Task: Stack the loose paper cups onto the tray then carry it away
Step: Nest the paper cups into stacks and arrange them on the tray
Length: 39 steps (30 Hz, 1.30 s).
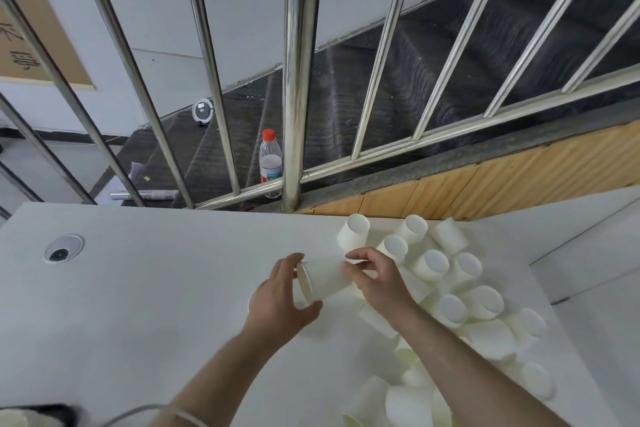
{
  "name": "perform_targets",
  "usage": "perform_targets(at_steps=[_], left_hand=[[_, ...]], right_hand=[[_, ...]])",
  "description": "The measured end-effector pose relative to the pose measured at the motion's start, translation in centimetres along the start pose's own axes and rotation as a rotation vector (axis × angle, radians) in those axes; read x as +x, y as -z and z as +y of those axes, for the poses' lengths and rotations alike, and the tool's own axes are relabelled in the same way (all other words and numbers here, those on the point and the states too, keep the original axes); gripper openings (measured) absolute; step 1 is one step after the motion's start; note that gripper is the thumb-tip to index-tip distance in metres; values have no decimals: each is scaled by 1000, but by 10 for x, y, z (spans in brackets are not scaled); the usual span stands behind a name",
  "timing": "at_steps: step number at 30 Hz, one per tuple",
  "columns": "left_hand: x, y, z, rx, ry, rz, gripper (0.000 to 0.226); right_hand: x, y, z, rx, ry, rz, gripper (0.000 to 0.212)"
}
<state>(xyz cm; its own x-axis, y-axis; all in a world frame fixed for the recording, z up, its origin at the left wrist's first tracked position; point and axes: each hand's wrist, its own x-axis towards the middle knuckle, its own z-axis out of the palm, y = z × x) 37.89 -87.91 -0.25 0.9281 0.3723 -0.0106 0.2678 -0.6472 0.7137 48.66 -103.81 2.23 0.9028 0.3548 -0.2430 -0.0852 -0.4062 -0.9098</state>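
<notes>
Cup [325,279] lies sideways between both hands, mouth facing left.

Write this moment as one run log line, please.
left hand: holds paper cup | right hand: pinches same cup | loose cups: on white table

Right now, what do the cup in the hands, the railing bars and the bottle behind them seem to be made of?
The held cup, gripped by the left hand and right hand: matte cream paper, likely, with a rolled rim. The railing bars: polished metal, probably stainless steel, given the mirror-like reflections. The bottle: clear plastic, see-through with a red cap and a label.
</notes>
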Motion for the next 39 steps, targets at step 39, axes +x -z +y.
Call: perform_targets(at_steps=[39], left_hand=[[-18, 7, -17, 383, 128, -241, 70]], right_hand=[[-23, -43, 23, -981, 162, -393, 73]])
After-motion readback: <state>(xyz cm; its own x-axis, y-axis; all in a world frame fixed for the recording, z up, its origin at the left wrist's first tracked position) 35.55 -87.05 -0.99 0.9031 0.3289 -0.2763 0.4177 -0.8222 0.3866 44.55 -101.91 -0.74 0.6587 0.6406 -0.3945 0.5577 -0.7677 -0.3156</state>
